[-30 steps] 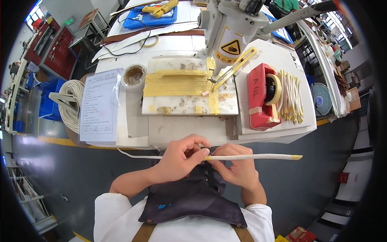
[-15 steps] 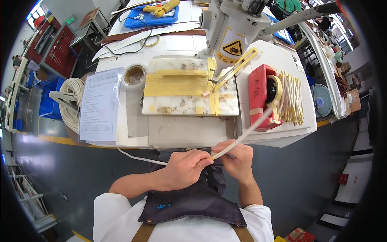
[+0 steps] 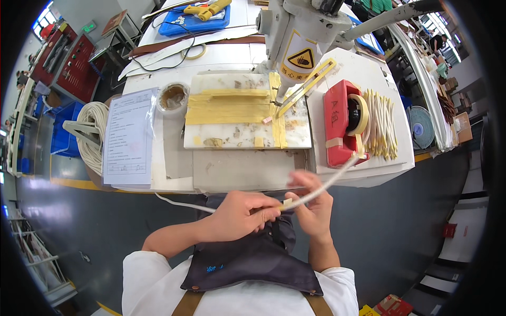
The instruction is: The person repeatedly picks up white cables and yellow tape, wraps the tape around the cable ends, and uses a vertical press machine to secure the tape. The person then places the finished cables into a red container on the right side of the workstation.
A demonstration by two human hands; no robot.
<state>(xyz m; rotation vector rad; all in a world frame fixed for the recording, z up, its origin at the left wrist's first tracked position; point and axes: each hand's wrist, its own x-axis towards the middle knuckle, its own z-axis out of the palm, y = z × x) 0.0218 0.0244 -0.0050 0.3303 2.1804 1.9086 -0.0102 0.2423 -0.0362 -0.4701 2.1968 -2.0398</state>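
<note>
The white cord (image 3: 328, 185) is held in front of the body, just off the near edge of the desk (image 3: 221, 59), where both hands can likely work it freely. The left hand (image 3: 245, 215) pinches it between thumb and fingers beside a band of yellow tape (image 3: 281, 207), presumably to steady that spot; the right hand (image 3: 313, 208) has its fingers parted and blurred, thumb near the cord, and whether it touches cannot be told. A small pale tab (image 3: 287, 201) stands at the thumb. One end of the cord points up toward the red tape dispenser (image 3: 333, 118); the other trails left. The dispenser sits on the right side, probably for easy reach, beside a row of yellow-tipped cords (image 3: 380, 125) laid side by side, perhaps for easy counting. A coil of cord (image 3: 96, 111) hangs by the left edge. As for writing, the dispenser bears dark handwritten marks, the press (image 3: 295, 23) carries a yellow triangular hand-hazard label (image 3: 302, 59) with characters below, the sleeved sheet (image 3: 129, 137) shows lines of print too small to read, and the dark apron (image 3: 247, 260) has blue handwriting.
</note>
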